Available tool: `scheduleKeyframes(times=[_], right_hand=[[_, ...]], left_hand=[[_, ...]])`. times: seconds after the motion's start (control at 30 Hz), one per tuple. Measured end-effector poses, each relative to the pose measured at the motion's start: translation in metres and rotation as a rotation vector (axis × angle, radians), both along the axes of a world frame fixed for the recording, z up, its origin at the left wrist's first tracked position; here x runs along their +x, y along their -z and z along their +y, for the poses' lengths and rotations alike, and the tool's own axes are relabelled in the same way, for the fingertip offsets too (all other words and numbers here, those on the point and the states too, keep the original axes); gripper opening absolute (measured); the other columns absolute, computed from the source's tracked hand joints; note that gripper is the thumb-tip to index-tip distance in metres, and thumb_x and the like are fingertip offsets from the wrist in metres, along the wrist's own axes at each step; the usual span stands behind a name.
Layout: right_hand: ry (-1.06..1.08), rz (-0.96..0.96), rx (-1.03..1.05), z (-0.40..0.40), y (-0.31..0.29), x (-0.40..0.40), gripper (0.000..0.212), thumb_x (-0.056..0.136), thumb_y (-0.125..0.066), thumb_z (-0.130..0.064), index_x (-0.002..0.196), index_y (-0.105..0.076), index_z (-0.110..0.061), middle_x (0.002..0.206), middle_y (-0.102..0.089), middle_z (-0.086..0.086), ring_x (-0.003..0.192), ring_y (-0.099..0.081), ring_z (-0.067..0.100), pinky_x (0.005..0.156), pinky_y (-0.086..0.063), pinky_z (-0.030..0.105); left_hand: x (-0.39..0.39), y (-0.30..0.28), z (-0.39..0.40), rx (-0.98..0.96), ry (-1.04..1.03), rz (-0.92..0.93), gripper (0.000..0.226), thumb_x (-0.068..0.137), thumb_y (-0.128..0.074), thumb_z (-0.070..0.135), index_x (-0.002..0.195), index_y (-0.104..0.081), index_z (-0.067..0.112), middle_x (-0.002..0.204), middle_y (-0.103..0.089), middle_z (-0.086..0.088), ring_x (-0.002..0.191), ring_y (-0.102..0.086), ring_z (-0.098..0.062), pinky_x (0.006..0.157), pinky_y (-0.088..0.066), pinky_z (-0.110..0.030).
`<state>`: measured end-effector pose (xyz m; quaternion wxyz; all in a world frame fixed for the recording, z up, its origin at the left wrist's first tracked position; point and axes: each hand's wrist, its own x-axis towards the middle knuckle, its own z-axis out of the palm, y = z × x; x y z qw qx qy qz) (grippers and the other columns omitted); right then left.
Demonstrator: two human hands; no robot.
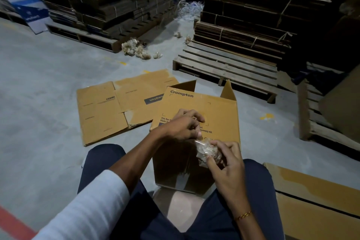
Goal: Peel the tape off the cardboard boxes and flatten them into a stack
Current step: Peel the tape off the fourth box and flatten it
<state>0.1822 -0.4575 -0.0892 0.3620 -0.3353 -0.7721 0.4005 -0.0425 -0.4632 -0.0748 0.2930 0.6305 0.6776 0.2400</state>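
Peeled tape is wadded over an upright cardboard box.

A crumpled wad of clear tape (pixel 208 152) is held in the curled fingers of the right hand (pixel 227 163), while the left hand (pixel 185 125) is closed in a pinch on a strand at the wad's upper edge. Both hands are kept above the near top edge of the box (pixel 220 115), which is stood on the grey floor (pixel 39 103) between the person's knees, with its far flaps raised. A flattened box (pixel 116 107) is laid just beside it to the left. More discarded tape wads (pixel 136 48) are seen near a pallet (pixel 228 68) beyond.
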Motion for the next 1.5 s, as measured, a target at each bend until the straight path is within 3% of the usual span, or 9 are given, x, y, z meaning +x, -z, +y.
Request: scheduleKeyframes(times=[0.33, 0.57, 0.7, 0.77, 0.87, 1.03, 1.17, 1.37, 1.5], right_hand=[[-0.089, -0.069, 0.321, 0.004, -0.007, 0.003, 0.033, 0.08, -0.074, -0.004, 0.109, -0.072, -0.019, 0.102, -0.048, -0.007, 0.094, -0.052, 0.015, 0.077, -0.045, 0.021], [-0.076, 0.391, -0.705, 0.007, -0.002, 0.012, 0.031, 0.084, -0.07, 0.004, 0.103, -0.078, -0.019, 0.12, -0.062, 0.004, 0.112, -0.065, 0.024, 0.087, -0.058, 0.034], [-0.048, 0.5, -0.926, 0.006, 0.004, 0.009, 0.04, 0.07, -0.077, -0.014, 0.11, -0.076, -0.012, 0.125, -0.069, 0.01, 0.114, -0.068, 0.025, 0.083, -0.058, 0.028], [-0.037, 0.495, -0.905, 0.008, 0.007, 0.012, 0.034, 0.079, -0.072, -0.007, 0.112, -0.076, -0.013, 0.123, -0.072, 0.006, 0.115, -0.068, 0.023, 0.083, -0.059, 0.027], [-0.036, 0.469, -0.881, 0.008, 0.011, 0.017, 0.033, 0.081, -0.074, -0.011, 0.114, -0.075, -0.015, 0.12, -0.073, 0.003, 0.112, -0.069, 0.022, 0.086, -0.059, 0.027], [-0.039, 0.454, -0.871, 0.001, 0.01, 0.012, 0.043, 0.069, -0.079, -0.02, 0.111, -0.074, -0.013, 0.114, -0.075, 0.009, 0.106, -0.07, 0.026, 0.086, -0.059, 0.031], [0.009, 0.385, -0.843, -0.005, 0.002, 0.012, 0.03, 0.085, -0.07, -0.002, 0.114, -0.067, -0.01, 0.11, -0.074, 0.009, 0.102, -0.072, 0.023, 0.081, -0.059, 0.028], [0.144, 0.155, -0.479, -0.02, -0.003, 0.01, 0.023, 0.094, -0.066, -0.004, 0.103, -0.064, -0.025, 0.103, -0.071, -0.001, 0.087, -0.071, 0.005, 0.071, -0.056, 0.024], [0.15, 0.096, -0.462, -0.036, 0.009, 0.004, 0.037, 0.088, -0.074, -0.039, 0.122, -0.059, -0.037, 0.121, -0.068, -0.009, 0.109, -0.067, 0.007, 0.09, -0.057, 0.034]], left_hand=[[0.025, -0.02, 0.023, 0.02, -0.048, 0.217, 0.019, 0.093, -0.066, 0.037, 0.085, -0.069, 0.02, 0.127, -0.047, 0.009, 0.121, -0.03, -0.015, 0.1, -0.031, -0.038], [0.025, 0.006, 0.017, 0.174, -0.044, 0.206, 0.041, 0.09, -0.065, 0.052, 0.129, -0.059, 0.04, 0.132, -0.049, 0.01, 0.122, -0.034, -0.011, 0.096, -0.027, -0.036], [0.018, 0.001, 0.013, 0.237, -0.222, -0.186, 0.031, 0.095, -0.064, 0.042, 0.124, -0.064, 0.031, 0.121, -0.061, 0.007, 0.114, -0.053, -0.01, 0.097, -0.042, -0.036], [0.02, -0.008, -0.002, 0.347, -0.4, -0.245, 0.012, 0.099, -0.06, 0.031, 0.102, -0.069, 0.024, 0.103, -0.064, 0.005, 0.097, -0.06, -0.011, 0.083, -0.049, -0.032], [0.039, -0.011, -0.046, 0.374, -0.572, -0.162, 0.025, 0.098, -0.057, 0.038, 0.084, -0.066, 0.02, 0.085, -0.065, 0.003, 0.083, -0.061, -0.015, 0.072, -0.053, -0.042], [0.095, 0.018, -0.092, 0.202, -0.462, -0.312, 0.03, 0.09, -0.066, 0.046, 0.114, -0.068, 0.028, 0.112, -0.061, 0.015, 0.102, -0.058, 0.003, 0.093, -0.053, -0.032], [0.112, 0.025, -0.092, 0.299, -0.593, -0.269, 0.051, 0.083, -0.056, 0.06, 0.118, -0.067, 0.025, 0.113, -0.058, 0.014, 0.105, -0.056, 0.002, 0.09, -0.05, -0.028], [0.129, 0.021, -0.096, 0.335, -0.565, -0.149, 0.038, 0.097, -0.059, 0.04, 0.134, -0.059, 0.035, 0.113, -0.066, 0.019, 0.098, -0.052, -0.003, 0.084, -0.049, -0.027], [0.122, 0.021, -0.098, 0.27, -0.438, -0.212, 0.038, 0.099, -0.058, 0.031, 0.137, -0.058, 0.039, 0.1, -0.064, 0.017, 0.093, -0.049, -0.002, 0.077, -0.042, -0.016]])
